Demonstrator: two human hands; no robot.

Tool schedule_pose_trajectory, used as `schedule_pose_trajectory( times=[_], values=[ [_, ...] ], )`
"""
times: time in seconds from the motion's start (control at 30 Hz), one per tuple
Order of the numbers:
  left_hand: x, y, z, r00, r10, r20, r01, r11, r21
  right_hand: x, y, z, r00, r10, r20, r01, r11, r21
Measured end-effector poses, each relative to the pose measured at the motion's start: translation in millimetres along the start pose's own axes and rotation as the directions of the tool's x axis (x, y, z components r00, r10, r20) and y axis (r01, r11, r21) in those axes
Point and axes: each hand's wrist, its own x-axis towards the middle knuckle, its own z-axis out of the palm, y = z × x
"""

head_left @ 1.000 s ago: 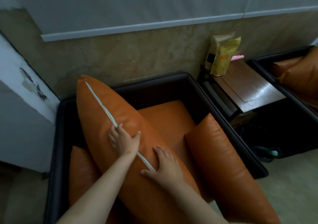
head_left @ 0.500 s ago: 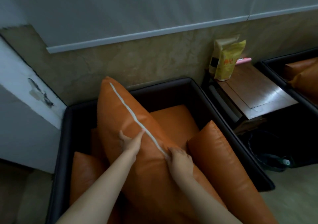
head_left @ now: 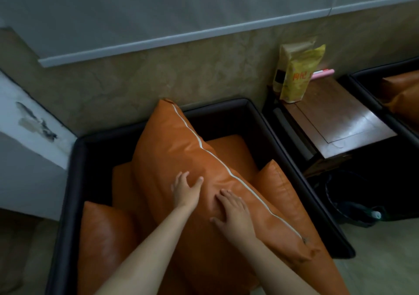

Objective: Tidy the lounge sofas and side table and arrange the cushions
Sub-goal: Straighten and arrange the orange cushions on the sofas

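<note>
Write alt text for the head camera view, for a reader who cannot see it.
A person's left hand and right hand rest flat, fingers spread, on a large orange cushion with a white stripe, propped in a dark-framed sofa. Beside the sofa, a wooden side table holds a yellow bag.

- Big cushion (head_left: 176, 158): orange, with one white piping line along its edge.
- Seat (head_left: 231, 149), left cushion (head_left: 102, 238), right cushion (head_left: 281, 188): the same plain orange.
- Sofa frame (head_left: 74, 181): black.
- Second sofa (head_left: 365, 78), far right: black frame, orange pad (head_left: 403, 95).
- Side table (head_left: 340, 122): dark red-brown wood, glossy top with a thin rectangular line.
- Front bag (head_left: 299, 79): yellow, red lettering.
- Rear bag (head_left: 284, 54): tan, black label.
- Item (head_left: 323, 73) behind the bags: pink.
- Lower wall (head_left: 158, 79): tan, mottled stone pattern.
- Upper wall (head_left: 158, 11): grey.
- Trim (head_left: 181, 38): white.
- Bin (head_left: 340, 195): black.
</note>
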Motion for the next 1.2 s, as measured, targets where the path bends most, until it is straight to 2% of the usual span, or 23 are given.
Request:
schedule_pose_trajectory(
  times=[0.13,0.2,0.33,0.47,0.57,0.8,1.0,1.1,1.2],
  values=[
    [-5,-26,-6,0.997,-0.068,-0.025,0.069,0.996,0.056,1,-7,3,1.000,0.021,0.006,-0.021,1.000,-0.023],
    [-9,-38,-6,0.989,-0.142,-0.047,0.144,0.989,0.032,0,-10,5,1.000,0.007,0.003,-0.006,1.000,-0.023],
    [-22,-72,-9,0.917,-0.397,-0.035,0.380,0.899,-0.218,-10,-20,12,0.998,-0.067,-0.005,0.067,0.998,-0.016],
    [-41,-113,-2,0.838,-0.535,0.110,0.531,0.752,-0.389,-27,-25,25,0.995,-0.103,-0.007,0.102,0.993,-0.051],
    [-50,-132,4,0.823,-0.544,0.161,0.556,0.718,-0.418,-37,-28,28,0.996,-0.094,0.005,0.094,0.993,-0.067],
    [-50,-168,18,0.846,-0.488,0.216,0.531,0.731,-0.427,-38,-11,32,0.993,-0.120,0.017,0.121,0.987,-0.101],
    [-39,-185,20,0.892,-0.410,0.187,0.451,0.824,-0.342,-38,-1,34,0.984,-0.177,0.020,0.178,0.969,-0.171],
    [-33,-197,14,0.872,-0.445,0.205,0.490,0.796,-0.356,-38,1,36,0.982,-0.185,0.027,0.187,0.965,-0.184],
    [-30,-204,12,0.825,-0.488,0.283,0.563,0.748,-0.351,-38,4,37,0.981,-0.191,0.011,0.190,0.967,-0.172]
  ],
)
